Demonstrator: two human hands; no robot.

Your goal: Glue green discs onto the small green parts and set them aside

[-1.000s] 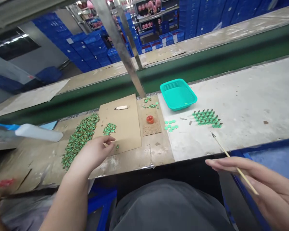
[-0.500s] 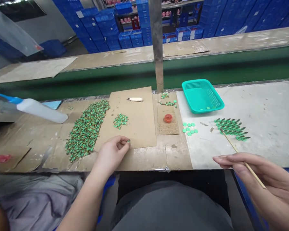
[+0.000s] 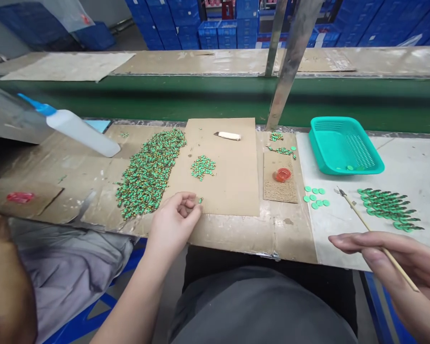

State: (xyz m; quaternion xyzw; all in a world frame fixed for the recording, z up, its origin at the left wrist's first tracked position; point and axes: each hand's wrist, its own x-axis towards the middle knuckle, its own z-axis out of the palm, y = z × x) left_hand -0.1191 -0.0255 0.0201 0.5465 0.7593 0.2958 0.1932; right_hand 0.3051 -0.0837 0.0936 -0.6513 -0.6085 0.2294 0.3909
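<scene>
At the front edge of the cardboard sheet (image 3: 236,191), my left hand (image 3: 172,220) pinches a small green-and-gold piece (image 3: 200,200) between thumb and forefinger. A small heap of similar pieces (image 3: 203,167) lies just beyond it, and a large pile (image 3: 150,174) spreads to its left. My right hand (image 3: 390,258) holds a slim wooden stick (image 3: 376,236) with a dark, brush-like tip. That tip is over the white sheet, between loose green discs (image 3: 315,191) and several rows of discs with dark pieces standing on them (image 3: 390,210).
A red cup (image 3: 283,175) sits on a cardboard pad. Behind the discs stands a turquoise basket (image 3: 346,167). A white-handled pointed tool (image 3: 229,136) lies at the back, and a white bottle with blue nozzle (image 3: 82,131) leans at left. A metal post (image 3: 290,62) rises behind.
The view has shifted, so the table appears further right. The stick's tip has moved left, away from the standing rows towards the loose discs. My left hand has shifted slightly left with the small piece.
</scene>
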